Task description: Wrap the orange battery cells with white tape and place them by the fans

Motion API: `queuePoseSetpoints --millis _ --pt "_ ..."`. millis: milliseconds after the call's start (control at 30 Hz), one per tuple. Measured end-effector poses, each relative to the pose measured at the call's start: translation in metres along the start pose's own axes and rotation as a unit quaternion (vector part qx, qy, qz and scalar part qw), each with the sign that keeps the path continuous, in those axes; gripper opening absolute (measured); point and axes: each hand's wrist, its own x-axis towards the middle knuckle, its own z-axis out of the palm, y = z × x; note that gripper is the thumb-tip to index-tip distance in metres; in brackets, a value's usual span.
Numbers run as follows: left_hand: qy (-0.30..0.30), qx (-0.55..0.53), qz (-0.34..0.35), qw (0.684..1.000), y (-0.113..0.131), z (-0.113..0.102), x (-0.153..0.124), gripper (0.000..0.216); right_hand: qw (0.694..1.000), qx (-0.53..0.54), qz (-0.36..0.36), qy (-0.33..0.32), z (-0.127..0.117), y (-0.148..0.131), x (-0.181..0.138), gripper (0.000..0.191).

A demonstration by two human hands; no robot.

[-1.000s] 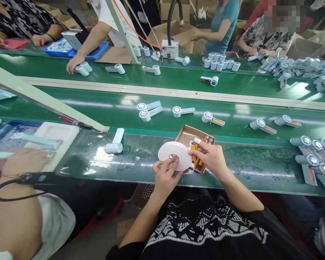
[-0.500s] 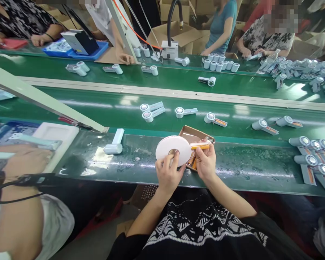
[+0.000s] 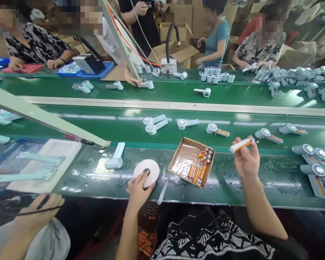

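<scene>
My left hand (image 3: 139, 191) holds a roll of white tape (image 3: 154, 170) low over the near ledge, fingers in its core and thumb at its rim. A loose tape end (image 3: 163, 191) hangs from the roll towards the ledge's front edge. Out to the right, my right hand (image 3: 248, 162) is raised, pinching an orange battery (image 3: 243, 145) with a white strip along it. Between my hands lies a shallow cardboard box (image 3: 182, 164) with several orange batteries (image 3: 196, 175) at its right side.
Light-blue handheld fans (image 3: 182, 124) lie on the green belt (image 3: 119, 126), some with orange batteries in their handles. More fans (image 3: 311, 169) crowd the right end of the ledge. A slanted metal post (image 3: 78, 128) crosses at left, near a co-worker's hand (image 3: 40, 206). Other people work across the belt.
My hands have moved apart. The left has brought the tape roll down and left; the right has carried the battery away to the right. The box between them is uncovered.
</scene>
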Motion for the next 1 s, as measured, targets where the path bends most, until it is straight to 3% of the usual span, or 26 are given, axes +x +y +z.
queuePoseSetpoints --millis 100,200,300,400,500,600,667,733,800,833,933,1000 --pt "0.036 -0.035 0.047 0.998 0.017 -0.001 0.033 0.046 0.998 -0.011 0.047 0.028 -0.025 0.018 -0.024 0.053" --pt "0.035 -0.009 0.107 0.994 0.079 -0.002 0.101 0.037 0.998 -0.013 0.046 0.049 -0.032 0.025 -0.03 0.049" --pt "-0.077 0.101 0.155 0.98 0.137 -0.003 0.181 0.027 0.998 -0.032 0.034 0.039 -0.03 0.014 -0.026 0.047" --pt "-0.197 0.15 0.168 0.954 0.149 -0.005 0.236 0.027 0.997 -0.062 0.0 0.042 -0.039 -0.001 -0.026 0.046" --pt "-0.24 0.158 0.126 0.95 0.117 -0.008 0.243 0.048 0.995 -0.082 -0.011 0.062 -0.06 -0.006 -0.03 0.046" --pt "-0.243 0.116 0.07 0.961 0.073 -0.009 0.215 0.058 0.993 -0.085 0.031 0.078 -0.079 0.002 -0.029 0.046" --pt "-0.192 0.059 0.063 0.978 0.055 -0.008 0.194 0.054 0.992 -0.072 0.052 0.086 -0.082 0.012 -0.026 0.045" --pt "-0.103 0.012 0.096 0.99 0.055 -0.004 0.184 0.042 0.994 -0.053 0.054 0.081 -0.073 0.02 -0.02 0.046" --pt "-0.036 -0.022 0.154 0.987 0.078 0.002 0.19 0.035 0.996 -0.036 0.056 0.053 -0.053 0.025 -0.013 0.047" --pt "-0.033 -0.035 0.189 0.981 0.097 0.008 0.198 0.035 0.997 -0.033 0.062 0.032 -0.04 0.026 -0.01 0.047" --pt "-0.119 0.004 0.284 0.951 0.172 0.032 0.232 0.036 0.995 -0.038 0.082 -0.038 -0.002 0.025 -0.008 0.047" --pt "-0.17 0.078 0.304 0.934 0.219 0.053 0.253 0.037 0.993 -0.043 0.083 -0.076 0.016 0.024 -0.012 0.047"
